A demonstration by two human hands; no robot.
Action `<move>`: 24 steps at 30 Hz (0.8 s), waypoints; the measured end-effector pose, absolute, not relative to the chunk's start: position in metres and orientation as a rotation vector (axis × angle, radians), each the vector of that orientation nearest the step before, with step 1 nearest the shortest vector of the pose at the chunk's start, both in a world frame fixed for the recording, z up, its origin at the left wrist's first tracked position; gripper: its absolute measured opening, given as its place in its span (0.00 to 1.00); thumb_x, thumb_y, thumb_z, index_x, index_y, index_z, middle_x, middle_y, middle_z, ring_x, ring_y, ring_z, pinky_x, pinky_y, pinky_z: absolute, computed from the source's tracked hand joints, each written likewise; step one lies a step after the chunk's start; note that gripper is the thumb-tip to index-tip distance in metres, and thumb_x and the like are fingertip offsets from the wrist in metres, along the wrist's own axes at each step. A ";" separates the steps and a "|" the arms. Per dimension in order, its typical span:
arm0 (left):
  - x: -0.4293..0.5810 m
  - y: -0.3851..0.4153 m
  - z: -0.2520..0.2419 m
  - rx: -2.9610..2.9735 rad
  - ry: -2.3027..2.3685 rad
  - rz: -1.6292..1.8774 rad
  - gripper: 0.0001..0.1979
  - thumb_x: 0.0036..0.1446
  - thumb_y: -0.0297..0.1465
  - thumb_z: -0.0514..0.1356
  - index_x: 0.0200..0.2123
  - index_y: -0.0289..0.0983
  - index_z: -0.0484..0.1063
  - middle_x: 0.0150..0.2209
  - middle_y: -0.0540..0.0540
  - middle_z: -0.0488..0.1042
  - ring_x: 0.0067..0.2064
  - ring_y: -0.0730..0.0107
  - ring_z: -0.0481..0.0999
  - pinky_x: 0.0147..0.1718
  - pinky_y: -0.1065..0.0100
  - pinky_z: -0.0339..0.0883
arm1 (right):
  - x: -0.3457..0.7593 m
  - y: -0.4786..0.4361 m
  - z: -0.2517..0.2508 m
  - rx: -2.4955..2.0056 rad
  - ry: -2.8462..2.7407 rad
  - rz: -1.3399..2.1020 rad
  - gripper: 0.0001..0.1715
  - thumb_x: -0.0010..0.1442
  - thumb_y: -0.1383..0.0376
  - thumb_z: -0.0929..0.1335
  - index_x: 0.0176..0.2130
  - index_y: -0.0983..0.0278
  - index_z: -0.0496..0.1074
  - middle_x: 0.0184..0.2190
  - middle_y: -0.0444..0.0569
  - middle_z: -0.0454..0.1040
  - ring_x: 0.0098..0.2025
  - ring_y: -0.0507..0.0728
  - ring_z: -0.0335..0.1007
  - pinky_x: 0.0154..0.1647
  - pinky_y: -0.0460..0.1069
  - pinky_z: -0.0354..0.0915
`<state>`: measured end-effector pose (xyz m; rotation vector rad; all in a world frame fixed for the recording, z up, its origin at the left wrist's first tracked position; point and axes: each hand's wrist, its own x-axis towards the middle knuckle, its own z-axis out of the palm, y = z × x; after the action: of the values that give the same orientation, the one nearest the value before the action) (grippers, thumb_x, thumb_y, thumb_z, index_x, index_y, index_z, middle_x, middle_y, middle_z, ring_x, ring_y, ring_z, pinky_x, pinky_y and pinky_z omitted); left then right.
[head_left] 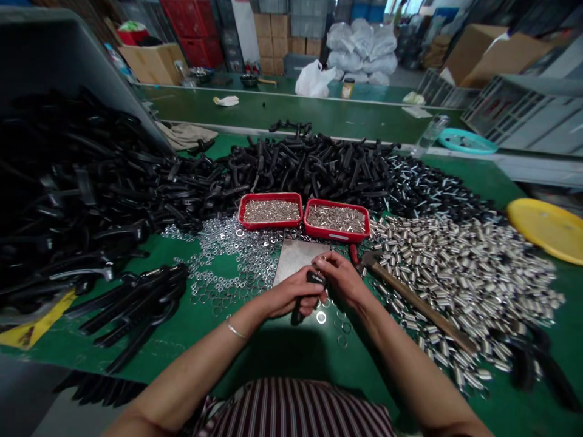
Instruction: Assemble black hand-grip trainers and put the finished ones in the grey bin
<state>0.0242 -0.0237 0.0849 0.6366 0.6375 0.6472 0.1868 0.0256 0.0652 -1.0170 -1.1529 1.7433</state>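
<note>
My left hand [291,294] is wrapped round a black handle [297,313], whose lower end sticks out below the fingers. At the handle's upper end, my right hand [339,276] has its thumb and fingertips pinched together; whatever is between them is too small to make out. Both hands are over the near edge of a metal plate [291,258]. Thin ring washers [321,317] lie on the green table just below the hands. A hammer [419,297] with a wooden handle rests to the right of my right hand.
Two red trays [239,212] [337,235] of small metal parts stand beyond the plate. Nuts and washers [228,249] spread left, metal sleeves [455,261] right. Black handles [310,161] are heaped behind and in a tipped grey bin [86,36]. A yellow lid [546,227] lies far right.
</note>
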 end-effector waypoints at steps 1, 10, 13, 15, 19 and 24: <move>0.022 -0.025 0.087 0.654 0.631 0.633 0.17 0.57 0.36 0.63 0.46 0.40 0.61 0.34 0.46 0.75 0.20 0.84 0.60 0.19 0.78 0.53 | 0.189 0.026 0.067 -1.004 -1.190 1.774 0.20 0.56 0.49 0.73 0.38 0.62 0.74 0.32 0.44 0.75 0.30 0.53 0.68 0.33 0.48 0.66; -0.007 0.015 0.077 0.546 0.886 1.285 0.13 0.58 0.39 0.62 0.37 0.37 0.65 0.32 0.48 0.75 0.21 0.83 0.62 0.22 0.77 0.59 | 0.232 -0.044 0.076 -1.034 -2.672 0.668 0.03 0.66 0.66 0.67 0.39 0.61 0.72 0.39 0.52 0.72 0.44 0.61 0.64 0.45 0.55 0.64; -0.007 0.036 0.077 0.544 0.880 1.274 0.15 0.57 0.41 0.64 0.39 0.37 0.66 0.34 0.47 0.75 0.26 0.80 0.68 0.28 0.73 0.65 | 0.233 -0.058 0.063 -1.079 -2.832 0.448 0.04 0.65 0.69 0.67 0.36 0.61 0.71 0.37 0.51 0.71 0.41 0.60 0.64 0.42 0.53 0.64; 0.001 0.044 0.077 0.583 0.843 1.233 0.16 0.56 0.41 0.64 0.40 0.38 0.66 0.35 0.47 0.75 0.25 0.80 0.67 0.28 0.73 0.65 | 0.231 -0.057 0.060 -1.094 -2.793 0.484 0.04 0.65 0.69 0.67 0.37 0.62 0.70 0.37 0.51 0.71 0.42 0.60 0.64 0.42 0.53 0.65; 0.021 0.047 0.076 0.725 0.873 1.244 0.17 0.55 0.42 0.65 0.39 0.37 0.66 0.31 0.50 0.75 0.25 0.80 0.66 0.26 0.76 0.60 | 0.227 -0.039 0.072 -1.143 -2.331 0.858 0.05 0.69 0.66 0.63 0.40 0.62 0.69 0.41 0.52 0.73 0.45 0.58 0.68 0.48 0.54 0.66; 0.026 0.041 0.072 1.038 1.094 1.282 0.16 0.63 0.45 0.57 0.36 0.37 0.69 0.33 0.48 0.76 0.30 0.74 0.71 0.30 0.73 0.64 | 0.207 0.002 0.088 -1.334 -1.419 1.201 0.15 0.65 0.56 0.68 0.48 0.61 0.71 0.40 0.49 0.76 0.40 0.58 0.74 0.45 0.55 0.70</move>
<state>0.0257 0.0406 0.0718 1.0375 1.0945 1.2824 0.2068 0.0022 0.0876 -1.3336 -1.4186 1.2013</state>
